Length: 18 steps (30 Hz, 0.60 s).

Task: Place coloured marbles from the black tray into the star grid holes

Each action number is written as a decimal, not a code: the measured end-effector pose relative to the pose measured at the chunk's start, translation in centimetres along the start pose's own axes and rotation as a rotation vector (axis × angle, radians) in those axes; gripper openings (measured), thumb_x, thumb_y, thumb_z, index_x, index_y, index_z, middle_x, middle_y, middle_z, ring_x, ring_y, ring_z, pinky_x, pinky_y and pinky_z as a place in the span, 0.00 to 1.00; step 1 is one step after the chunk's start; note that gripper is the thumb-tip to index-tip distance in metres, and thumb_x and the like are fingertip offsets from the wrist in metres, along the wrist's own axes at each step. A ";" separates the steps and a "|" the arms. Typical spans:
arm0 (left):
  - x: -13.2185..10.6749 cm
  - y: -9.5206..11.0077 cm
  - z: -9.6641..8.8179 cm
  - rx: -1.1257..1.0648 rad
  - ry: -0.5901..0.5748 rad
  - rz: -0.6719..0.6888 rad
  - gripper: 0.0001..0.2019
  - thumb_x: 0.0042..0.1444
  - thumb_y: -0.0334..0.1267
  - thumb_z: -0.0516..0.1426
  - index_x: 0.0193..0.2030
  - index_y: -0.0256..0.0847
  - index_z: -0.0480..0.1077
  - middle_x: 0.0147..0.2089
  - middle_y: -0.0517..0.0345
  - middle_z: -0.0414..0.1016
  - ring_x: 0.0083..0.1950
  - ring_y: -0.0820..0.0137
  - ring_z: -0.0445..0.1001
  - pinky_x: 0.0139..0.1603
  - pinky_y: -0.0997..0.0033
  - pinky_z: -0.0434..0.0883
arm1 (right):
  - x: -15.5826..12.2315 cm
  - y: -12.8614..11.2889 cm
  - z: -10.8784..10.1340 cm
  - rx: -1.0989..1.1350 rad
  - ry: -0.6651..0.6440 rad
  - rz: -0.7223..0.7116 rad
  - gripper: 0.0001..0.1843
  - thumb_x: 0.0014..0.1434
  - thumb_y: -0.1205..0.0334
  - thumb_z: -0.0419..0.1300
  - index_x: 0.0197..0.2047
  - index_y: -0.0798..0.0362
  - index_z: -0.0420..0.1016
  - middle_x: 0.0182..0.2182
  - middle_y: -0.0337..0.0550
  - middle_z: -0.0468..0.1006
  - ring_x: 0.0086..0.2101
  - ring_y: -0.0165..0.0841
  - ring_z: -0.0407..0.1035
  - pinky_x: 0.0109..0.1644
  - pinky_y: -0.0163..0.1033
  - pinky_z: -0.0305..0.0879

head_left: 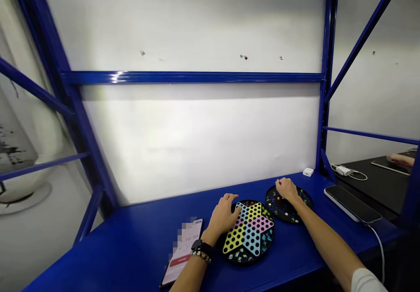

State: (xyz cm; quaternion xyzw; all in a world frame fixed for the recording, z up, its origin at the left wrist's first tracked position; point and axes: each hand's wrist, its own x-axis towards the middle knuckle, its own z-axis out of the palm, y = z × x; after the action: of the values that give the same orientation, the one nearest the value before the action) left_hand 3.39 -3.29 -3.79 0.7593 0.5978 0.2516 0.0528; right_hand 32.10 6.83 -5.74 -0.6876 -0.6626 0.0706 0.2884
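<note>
My left hand (225,215) is loosely spread at the upper left edge of a round black game board (246,264), thumb reaching over it, with a gap between thumb and fingers. My right hand (287,189) is curled down over a second round black tray (282,205); its fingertips are hidden, so I cannot tell whether they pinch anything. The board lies on the worktop (138,244) between my forearms, and the tray sits just beyond it, to the right.

A six-pointed star (248,227) in flat pale blue, yellow and pink covers the board's middle, dotted with round black holes. Between its points, small glossy pieces are heaped: clear ones in front, blue at the right, green above those. The tray is scattered with small bits, mostly blue and green, a few orange and white.

My left wrist wears a dark smooth-strapped watch (197,245) and a bracelet of round beads (201,255). Beside it lies a phone (187,250), partly pixelated, with "10:09" readable and a red bar below.

The worktop is smooth blue. Near its back edge sits a boxy white adapter (308,172); to the right, a glossy black-screened phone (353,203) has a white cable (380,248). A ridged, shiny blue metal beam (197,78) crosses a scuffed white wall (210,139).
</note>
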 end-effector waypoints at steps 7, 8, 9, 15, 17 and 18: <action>0.2 0.4 -0.6 -0.095 0.170 0.016 0.16 0.63 0.43 0.51 0.54 0.45 0.72 0.57 0.51 0.74 0.58 0.57 0.73 0.57 0.57 0.72 | -1.7 -7.4 -0.5 0.397 -0.014 -0.088 0.25 0.68 0.59 0.41 0.18 0.49 0.55 0.16 0.38 0.59 0.20 0.29 0.52 0.25 0.36 0.52; 0.4 0.3 -0.6 -0.142 0.224 0.008 0.15 0.63 0.43 0.50 0.53 0.45 0.72 0.56 0.51 0.75 0.57 0.58 0.74 0.56 0.58 0.72 | -2.5 -9.2 0.0 0.443 -0.045 -0.118 0.25 0.68 0.58 0.41 0.18 0.49 0.54 0.15 0.37 0.58 0.19 0.29 0.52 0.24 0.36 0.51; 0.6 0.1 -0.7 -0.204 0.283 -0.007 0.15 0.64 0.44 0.50 0.52 0.45 0.72 0.55 0.51 0.75 0.55 0.59 0.75 0.55 0.58 0.73 | -3.3 -10.9 0.7 0.482 -0.087 -0.153 0.26 0.68 0.57 0.41 0.18 0.49 0.53 0.15 0.37 0.58 0.19 0.28 0.52 0.23 0.36 0.51; 2.0 -1.9 -2.2 -0.647 0.576 -0.177 0.19 0.61 0.50 0.48 0.44 0.41 0.73 0.47 0.47 0.79 0.47 0.57 0.79 0.47 0.57 0.76 | -8.6 -18.5 4.9 0.552 -0.347 -0.467 0.28 0.66 0.56 0.50 0.14 0.51 0.54 0.14 0.35 0.57 0.19 0.27 0.53 0.25 0.36 0.47; 2.2 -2.5 -3.0 -0.717 0.636 -0.206 0.20 0.60 0.52 0.48 0.43 0.40 0.73 0.46 0.47 0.79 0.46 0.57 0.79 0.46 0.57 0.76 | -9.8 -19.7 5.6 0.546 -0.389 -0.516 0.27 0.65 0.58 0.51 0.15 0.51 0.55 0.14 0.35 0.57 0.19 0.26 0.53 0.26 0.36 0.46; 2.2 -2.7 -3.5 -0.730 0.664 -0.210 0.20 0.60 0.52 0.48 0.43 0.40 0.73 0.45 0.48 0.79 0.46 0.57 0.79 0.45 0.58 0.76 | -10.2 -20.2 5.8 0.559 -0.402 -0.512 0.27 0.65 0.58 0.51 0.15 0.52 0.56 0.14 0.34 0.57 0.19 0.26 0.53 0.26 0.36 0.46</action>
State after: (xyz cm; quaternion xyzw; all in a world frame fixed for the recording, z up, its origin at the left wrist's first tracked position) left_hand -0.21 -1.19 -1.12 0.5060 0.5288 0.6654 0.1469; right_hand 10.61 -2.02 -3.51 -0.3691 -0.8103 0.3060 0.3369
